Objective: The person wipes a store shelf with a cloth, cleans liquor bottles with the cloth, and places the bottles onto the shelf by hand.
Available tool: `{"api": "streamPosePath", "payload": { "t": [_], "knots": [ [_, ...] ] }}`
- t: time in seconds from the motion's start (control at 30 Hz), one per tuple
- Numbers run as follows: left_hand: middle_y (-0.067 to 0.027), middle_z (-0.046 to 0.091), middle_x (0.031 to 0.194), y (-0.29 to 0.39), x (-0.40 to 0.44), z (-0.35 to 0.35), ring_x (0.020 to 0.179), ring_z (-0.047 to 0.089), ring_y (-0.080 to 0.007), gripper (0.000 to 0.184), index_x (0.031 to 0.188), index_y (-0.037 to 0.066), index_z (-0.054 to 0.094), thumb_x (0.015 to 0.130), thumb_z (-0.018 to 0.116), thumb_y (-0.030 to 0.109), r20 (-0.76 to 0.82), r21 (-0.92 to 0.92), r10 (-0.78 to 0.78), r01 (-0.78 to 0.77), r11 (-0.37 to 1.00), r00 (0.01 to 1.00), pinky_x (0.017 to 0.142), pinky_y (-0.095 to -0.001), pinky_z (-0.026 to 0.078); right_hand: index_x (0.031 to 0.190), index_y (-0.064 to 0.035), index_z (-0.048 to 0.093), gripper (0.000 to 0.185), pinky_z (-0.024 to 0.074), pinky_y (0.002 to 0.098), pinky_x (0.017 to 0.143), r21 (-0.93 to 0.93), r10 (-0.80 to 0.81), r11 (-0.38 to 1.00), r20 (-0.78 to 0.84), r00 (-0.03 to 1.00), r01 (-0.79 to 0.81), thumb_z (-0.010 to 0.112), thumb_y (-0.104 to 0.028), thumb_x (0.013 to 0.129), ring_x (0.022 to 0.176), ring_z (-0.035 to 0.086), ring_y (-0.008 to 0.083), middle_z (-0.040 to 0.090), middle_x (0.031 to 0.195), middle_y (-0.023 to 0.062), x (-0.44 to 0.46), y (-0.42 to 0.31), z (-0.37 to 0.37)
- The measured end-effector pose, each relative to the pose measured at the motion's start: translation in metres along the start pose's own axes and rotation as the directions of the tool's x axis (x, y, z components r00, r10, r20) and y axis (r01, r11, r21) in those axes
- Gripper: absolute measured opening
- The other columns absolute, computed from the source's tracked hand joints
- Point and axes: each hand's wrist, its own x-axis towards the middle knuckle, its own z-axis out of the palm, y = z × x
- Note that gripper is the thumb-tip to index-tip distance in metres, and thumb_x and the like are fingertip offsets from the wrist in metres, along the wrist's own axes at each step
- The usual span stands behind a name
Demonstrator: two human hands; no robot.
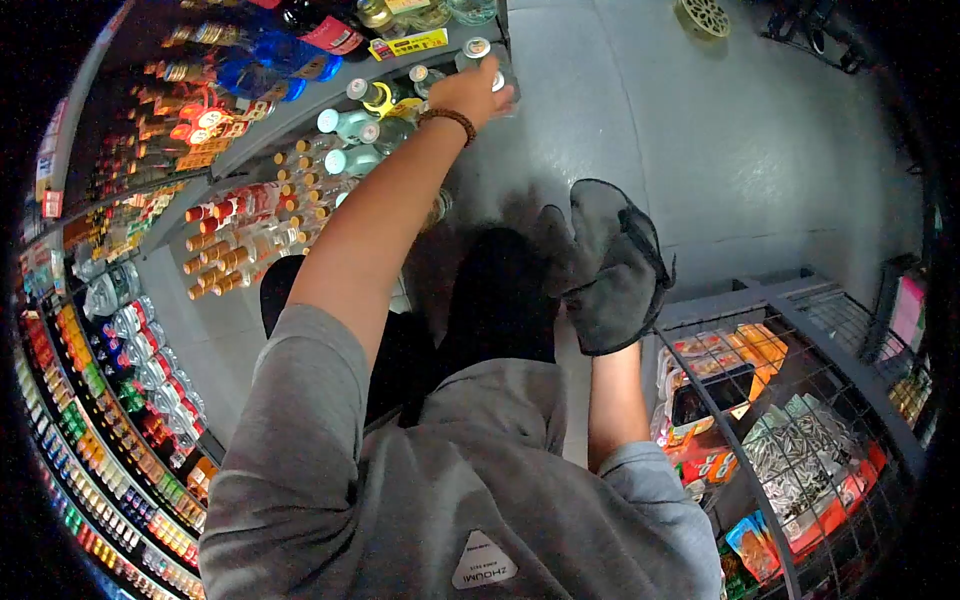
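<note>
My left hand, wearing a beaded bracelet, is at white-capped bottles near the right end of the grey shelf; whether it grips one, I cannot tell. My right hand, inside a dark grey mitt, spreads beside the wire basket, near its far left corner.

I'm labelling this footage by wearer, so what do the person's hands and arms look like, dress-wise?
The left hand is ungloved, with a dark, beaded-looking bracelet at the wrist. The right hand wears a dark grey glove or mitt with black edging. Both forearms are bare below short, plain grey sleeves. No markings are visible on the sleeves.
</note>
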Motion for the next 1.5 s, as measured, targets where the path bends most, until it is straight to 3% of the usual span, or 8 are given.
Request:
{"api": "streamPosePath", "payload": {
  "t": [0.1,0.23,0.4,0.5,0.57,0.73,1.23,1.5],
  "knots": [
    [-0.0134,0.061,0.089,-0.004,-0.005,0.003,0.079,0.059,-0.0323,0.04,0.107,0.014,0.045,0.078,0.051,0.042,0.023,-0.061,0.062,-0.061,0.996,0.998,0.067,-0.0432,0.045,0.119,-0.0037,0.042,0.041,0.0362,0.0366,0.093,-0.78,-0.332,0.412,0.352,0.875,0.47,0.048,-0.022,0.084,0.108,0.045,0.027,0.048,0.119,0.0114,0.006,-0.002,-0.007],
    [-0.0148,0.06,0.084,-0.004,-0.037,-0.009,0.078,0.058,-0.0335,0.037,0.098,0.012,0.045,0.077,0.054,0.042,-0.043,-0.158,0.173,-0.177,0.971,0.984,0.063,-0.0428,0.045,0.123,-0.004,0.039,0.055,0.0343,0.037,0.095,-0.206,-0.241,0.946,0.068,0.968,0.25,0.055,-0.03,0.076,0.111,0.042,0.0266,0.044,0.122,0.0102,0.004,-0.006,-0.008],
    [-0.0092,0.059,0.065,0.019,-0.101,-0.075,0.063,0.059,-0.0297,0.033,0.087,0.012,0.047,0.073,0.058,0.04,-0.043,-0.174,0.239,-0.243,0.954,0.97,0.055,-0.041,0.045,0.126,-0.0045,0.036,0.075,0.0319,0.0375,0.096,0.333,-0.167,0.936,0.135,0.977,0.114,0.065,-0.04,0.067,0.116,0.039,0.026,0.04,0.127,0.0088,0.003,-0.012,-0.019],
    [-0.01,0.057,0.06,0.044,-0.145,-0.117,0.058,0.058,-0.03,0.032,0.08,0.01,0.047,0.069,0.063,0.036,-0.08,-0.198,0.313,-0.323,0.925,0.946,0.051,-0.0398,0.044,0.129,-0.0048,0.034,0.087,0.0304,0.0378,0.097,0.22,-0.209,0.966,0.358,0.91,0.136,0.071,-0.046,0.062,0.118,0.036,0.0256,0.037,0.129,0.008,0.01,0.01,-0.014],
    [-0.0109,0.055,0.06,0.059,-0.17,-0.144,0.056,0.057,-0.03,0.031,0.077,0.009,0.048,0.063,0.067,0.03,-0.124,-0.229,0.409,-0.427,0.875,0.904,0.049,-0.0384,0.044,0.128,-0.0065,0.036,0.101,0.0219,0.0404,0.1,-0.364,-0.381,0.652,0.6,0.703,0.665,0.078,-0.048,0.047,0.121,0.031,0.0309,0.035,0.129,0.0161,0.004,0.01,0.004],
    [-0.0104,0.054,0.058,0.061,-0.216,-0.187,0.054,0.056,-0.0299,0.034,0.077,0.009,0.049,0.055,0.068,0.025,-0.153,-0.332,0.473,-0.496,0.802,0.868,0.048,-0.0388,0.044,0.109,-0.0024,0.053,0.066,0.0312,0.0437,0.091,-0.268,-0.447,0.414,0.773,0.451,0.87,0.071,-0.031,0.053,0.107,0.042,0.0342,0.048,0.117,0.0145,-0.037,-0.031,0.057],
    [-0.0061,0.051,0.053,0.024,-0.292,-0.225,0.05,0.054,-0.0264,0.026,0.074,0.011,0.049,0.057,0.066,0.022,-0.274,-0.289,0.672,-0.725,0.625,0.688,0.044,-0.0365,0.041,0.078,-0.0026,0.06,0.027,0.0432,0.0318,0.073,-0.229,-0.107,0.767,0.875,0.472,0.599,0.073,-0.014,0.057,0.078,0.059,0.0234,0.06,0.084,0.01,-0.107,-0.039,0.084],
    [-0.0041,0.052,0.059,0.001,-0.314,-0.242,0.051,0.054,-0.0246,0.024,0.077,0.01,0.053,0.06,0.067,0.02,-0.308,-0.428,0.797,-0.824,0.372,0.52,0.043,-0.0344,0.04,0.098,0.0026,0.056,0.061,0.0415,0.0319,0.082,-0.297,0.217,0.923,0.927,0.305,0.244,0.081,-0.02,0.046,0.085,0.056,0.0177,0.06,0.092,0.008,-0.092,-0.011,0.092]
  ]
}}
